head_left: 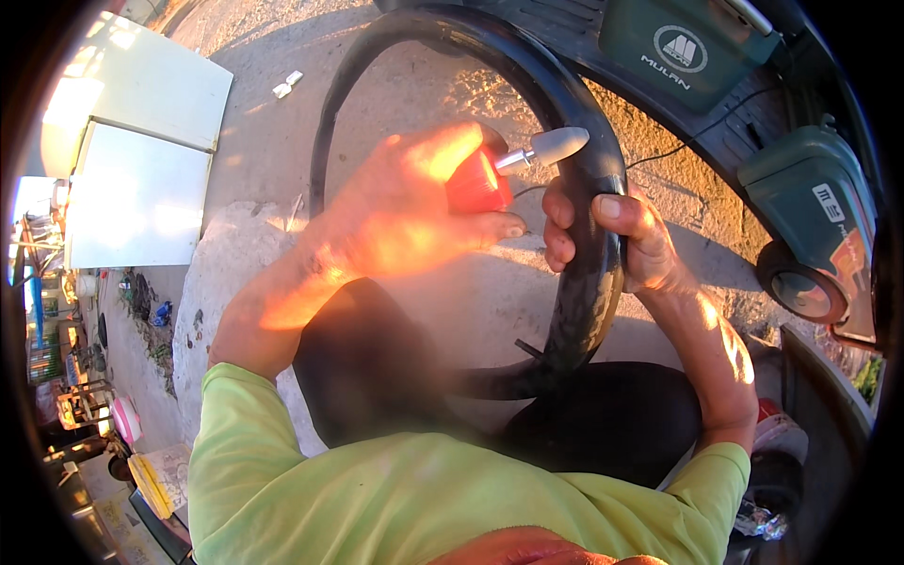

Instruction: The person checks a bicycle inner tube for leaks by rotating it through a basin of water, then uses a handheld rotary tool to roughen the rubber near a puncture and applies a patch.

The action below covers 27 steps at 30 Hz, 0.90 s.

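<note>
My left hand point(414, 202) is closed around a red rotary tool point(476, 188) with a silver shank and a pale, bullet-shaped head point(560, 144); that head is over the black inner tube point(589, 297), and I cannot tell whether it touches. The tube forms a big loop, with a short valve stem point(528, 349) on its lower right inner side, above my dark-clothed legs. My right hand point(617, 235) grips the tube just below the tool's head, thumb on top and fingers wrapped round it. Sunlight glares on my left hand and blurs its outline.
A black ridged trailer or truck bed point(541, 28) holds a green box point(683, 56) at upper right. A green wheeled machine point(810, 226) stands at right. Pale panels point(137, 198) are at left, with clutter below. A thin cord point(706, 127) runs toward the tool.
</note>
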Each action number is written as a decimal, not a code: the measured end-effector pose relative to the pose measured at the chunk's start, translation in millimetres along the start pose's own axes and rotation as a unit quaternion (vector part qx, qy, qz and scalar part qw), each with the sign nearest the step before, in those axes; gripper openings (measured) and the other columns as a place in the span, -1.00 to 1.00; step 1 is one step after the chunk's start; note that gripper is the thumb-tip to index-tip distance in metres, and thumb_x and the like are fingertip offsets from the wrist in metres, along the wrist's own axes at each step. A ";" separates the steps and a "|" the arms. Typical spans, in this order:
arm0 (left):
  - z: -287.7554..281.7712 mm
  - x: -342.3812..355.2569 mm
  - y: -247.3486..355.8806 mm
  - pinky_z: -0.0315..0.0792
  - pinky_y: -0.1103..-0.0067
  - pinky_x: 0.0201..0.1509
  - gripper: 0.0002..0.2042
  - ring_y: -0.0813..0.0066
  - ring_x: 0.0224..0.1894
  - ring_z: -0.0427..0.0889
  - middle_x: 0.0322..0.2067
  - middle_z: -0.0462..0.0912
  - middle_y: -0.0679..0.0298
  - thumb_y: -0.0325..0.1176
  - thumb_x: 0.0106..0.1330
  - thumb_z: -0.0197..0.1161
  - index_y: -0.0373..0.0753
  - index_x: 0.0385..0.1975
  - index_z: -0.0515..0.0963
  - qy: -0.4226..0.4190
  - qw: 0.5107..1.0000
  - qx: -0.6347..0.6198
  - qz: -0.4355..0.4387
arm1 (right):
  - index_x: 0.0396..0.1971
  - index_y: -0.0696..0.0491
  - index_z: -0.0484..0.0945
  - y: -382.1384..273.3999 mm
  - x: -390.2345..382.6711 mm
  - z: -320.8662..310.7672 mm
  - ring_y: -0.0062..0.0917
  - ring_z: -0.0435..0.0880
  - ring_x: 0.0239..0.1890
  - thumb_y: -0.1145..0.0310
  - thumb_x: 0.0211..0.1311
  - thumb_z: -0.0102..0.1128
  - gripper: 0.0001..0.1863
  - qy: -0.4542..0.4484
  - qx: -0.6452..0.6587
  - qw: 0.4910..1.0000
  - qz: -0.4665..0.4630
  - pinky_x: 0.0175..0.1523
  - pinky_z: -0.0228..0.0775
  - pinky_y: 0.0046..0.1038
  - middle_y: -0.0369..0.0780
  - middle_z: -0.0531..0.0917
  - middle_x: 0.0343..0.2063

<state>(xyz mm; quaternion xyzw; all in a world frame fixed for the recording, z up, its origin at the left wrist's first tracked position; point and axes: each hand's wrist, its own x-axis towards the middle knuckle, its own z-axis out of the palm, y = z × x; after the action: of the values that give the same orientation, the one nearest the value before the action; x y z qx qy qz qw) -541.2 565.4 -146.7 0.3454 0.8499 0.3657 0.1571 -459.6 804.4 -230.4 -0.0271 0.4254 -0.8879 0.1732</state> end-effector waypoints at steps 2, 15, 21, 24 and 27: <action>2.9 -2.2 -1.1 0.60 0.35 -0.07 -0.42 0.04 -0.19 0.74 -0.22 0.73 0.06 -0.22 0.03 0.65 -0.27 0.03 0.56 -0.010 0.999 0.039 0.025 | 0.36 0.12 0.33 -1.8 1.3 2.0 -0.41 0.70 -0.31 0.14 0.20 0.29 -0.25 -0.008 0.007 1.000 -0.010 -0.14 0.63 -0.29 -0.20 0.64 -0.20; 4.6 -3.4 -0.8 0.59 0.31 -0.06 -0.43 0.03 -0.18 0.73 -0.21 0.72 0.08 -0.24 0.04 0.63 -0.24 0.05 0.55 -0.009 0.997 0.057 0.046 | 0.36 0.16 0.33 -1.7 2.2 6.9 -0.42 0.71 -0.33 0.12 0.21 0.30 -0.24 0.003 0.009 1.000 -0.012 -0.13 0.63 -0.30 -0.17 0.64 -0.21; 5.7 -5.2 -1.5 0.59 0.36 -0.09 -0.44 0.10 -0.22 0.73 -0.25 0.72 0.12 -0.27 0.02 0.64 -0.25 0.03 0.56 0.025 0.996 0.064 0.056 | 0.33 0.16 0.32 0.0 3.0 -1.4 -0.39 0.72 -0.32 0.10 0.20 0.33 -0.24 0.010 -0.011 1.000 0.011 -0.13 0.63 -0.30 -0.16 0.64 -0.22; -2.4 -4.2 7.2 0.58 0.40 -0.10 -0.42 0.17 -0.25 0.72 -0.27 0.71 0.13 -0.28 -0.02 0.66 -0.27 0.02 0.56 0.044 0.999 -0.014 -0.029 | 0.26 0.16 0.35 -1.2 3.6 4.8 -0.39 0.72 -0.32 0.11 0.18 0.34 -0.29 0.015 -0.006 1.000 -0.021 -0.14 0.64 -0.30 -0.15 0.65 -0.23; -4.4 -8.5 1.9 0.58 0.42 -0.09 -0.41 0.21 -0.27 0.69 -0.28 0.70 0.12 -0.29 -0.03 0.67 -0.28 0.01 0.56 0.050 0.997 0.044 0.032 | 0.27 0.16 0.35 -1.4 2.8 3.4 -0.39 0.72 -0.32 0.12 0.18 0.34 -0.28 0.026 -0.014 0.999 -0.020 -0.14 0.63 -0.30 -0.15 0.64 -0.24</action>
<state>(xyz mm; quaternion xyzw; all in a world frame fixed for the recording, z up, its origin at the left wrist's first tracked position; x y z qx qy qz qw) -536.5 558.1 -142.2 0.3606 0.8604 0.3494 0.0871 -462.0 801.7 -227.4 -0.0147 0.4412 -0.8857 0.1438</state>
